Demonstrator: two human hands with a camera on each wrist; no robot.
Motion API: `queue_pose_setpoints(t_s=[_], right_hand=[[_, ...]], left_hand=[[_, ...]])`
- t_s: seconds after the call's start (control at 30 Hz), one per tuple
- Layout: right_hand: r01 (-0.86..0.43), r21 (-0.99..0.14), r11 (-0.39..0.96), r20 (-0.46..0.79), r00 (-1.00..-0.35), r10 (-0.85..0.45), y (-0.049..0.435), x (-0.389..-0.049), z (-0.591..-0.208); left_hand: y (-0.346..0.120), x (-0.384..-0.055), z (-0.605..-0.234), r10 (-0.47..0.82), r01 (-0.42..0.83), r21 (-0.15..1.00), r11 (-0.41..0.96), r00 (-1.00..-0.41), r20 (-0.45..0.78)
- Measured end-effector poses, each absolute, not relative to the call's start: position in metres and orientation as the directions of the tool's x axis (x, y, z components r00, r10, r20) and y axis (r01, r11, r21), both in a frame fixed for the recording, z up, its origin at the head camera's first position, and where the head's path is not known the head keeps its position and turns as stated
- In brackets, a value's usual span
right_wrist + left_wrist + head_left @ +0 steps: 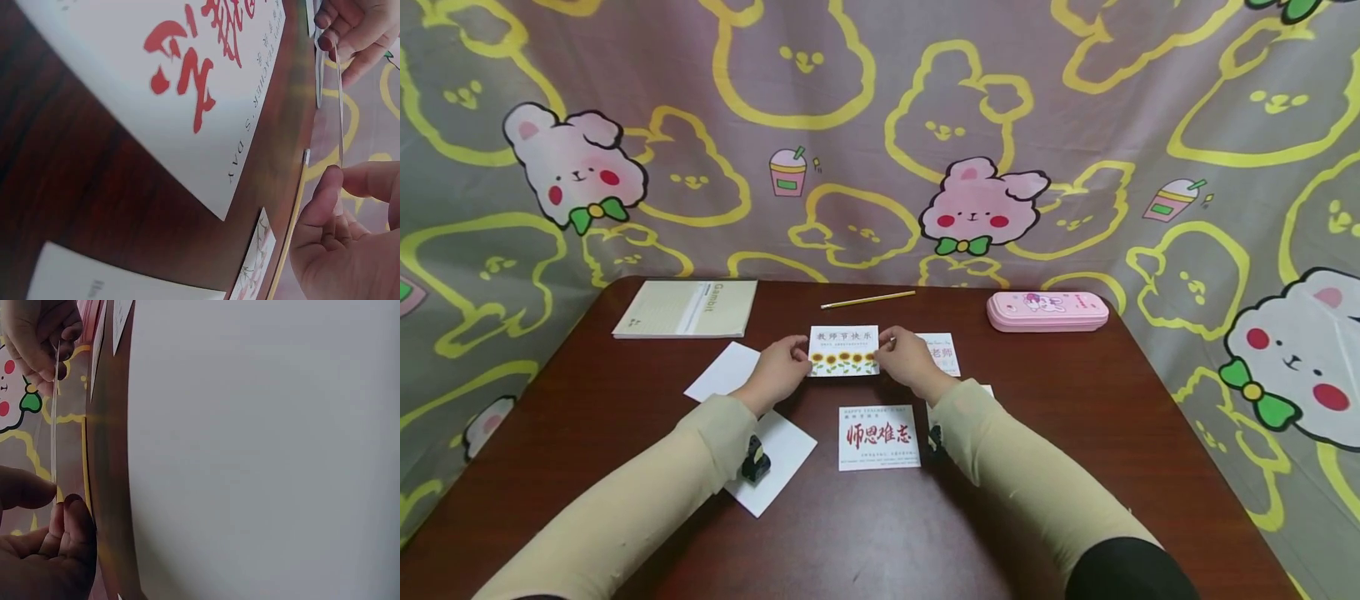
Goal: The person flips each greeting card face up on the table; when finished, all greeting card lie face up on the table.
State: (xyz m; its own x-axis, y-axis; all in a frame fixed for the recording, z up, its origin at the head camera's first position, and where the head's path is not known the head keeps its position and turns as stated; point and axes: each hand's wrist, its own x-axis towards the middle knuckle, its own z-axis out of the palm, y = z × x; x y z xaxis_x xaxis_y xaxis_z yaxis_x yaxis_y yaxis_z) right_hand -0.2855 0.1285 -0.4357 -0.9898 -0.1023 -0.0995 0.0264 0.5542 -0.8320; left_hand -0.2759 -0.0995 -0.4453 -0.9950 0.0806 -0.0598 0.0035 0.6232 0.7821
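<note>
A white greeting card with a row of sunflowers and Chinese lettering (pixel 843 351) is held up by both hands above the middle of the table. My left hand (pixel 777 367) pinches its left edge between thumb and fingers. On the opposite edge, my right hand (pixel 913 361) does the same. In both wrist views the card is seen edge-on, as a thin line between the two hands. Below it a card with red lettering (pixel 878 438) lies flat. White blank cards (pixel 785 450) lie under and beside the left forearm.
A notebook (pixel 688 309) lies at the back left, a pencil (pixel 868 300) at the back middle and a pink pencil case (pixel 1047 312) at the back right. Another printed card (pixel 945 356) lies behind the right hand. A patterned curtain (pixel 880 142) hangs behind the table.
</note>
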Motion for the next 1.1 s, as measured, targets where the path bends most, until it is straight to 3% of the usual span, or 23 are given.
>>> queue_pose_setpoints(t_s=[0.3,0.47,0.77,1.1], right_hand=[[0.073,-0.845,0.530,-0.171,-0.976,-0.137,0.1257,-0.2863,-0.4385],[0.038,-0.798,0.601,-0.178,-0.968,-0.175,0.1238,-0.2859,-0.4371],[0.029,-0.776,0.630,-0.196,-0.961,-0.197,0.1259,-0.2835,-0.4313],[0.095,-0.802,0.590,-0.255,-0.947,-0.194,0.1286,-0.2871,-0.4305]], left_hand=[[-0.0987,-0.2768,-0.4469,0.073,-0.045,0.792,0.609,-0.991,-0.113],[-0.0977,-0.2783,-0.4450,0.079,-0.037,0.777,0.628,-0.991,-0.112],[-0.0943,-0.2817,-0.4454,0.113,-0.108,0.765,0.635,-0.967,-0.230],[-0.0946,-0.2830,-0.4440,0.132,-0.048,0.747,0.664,-0.975,-0.180]])
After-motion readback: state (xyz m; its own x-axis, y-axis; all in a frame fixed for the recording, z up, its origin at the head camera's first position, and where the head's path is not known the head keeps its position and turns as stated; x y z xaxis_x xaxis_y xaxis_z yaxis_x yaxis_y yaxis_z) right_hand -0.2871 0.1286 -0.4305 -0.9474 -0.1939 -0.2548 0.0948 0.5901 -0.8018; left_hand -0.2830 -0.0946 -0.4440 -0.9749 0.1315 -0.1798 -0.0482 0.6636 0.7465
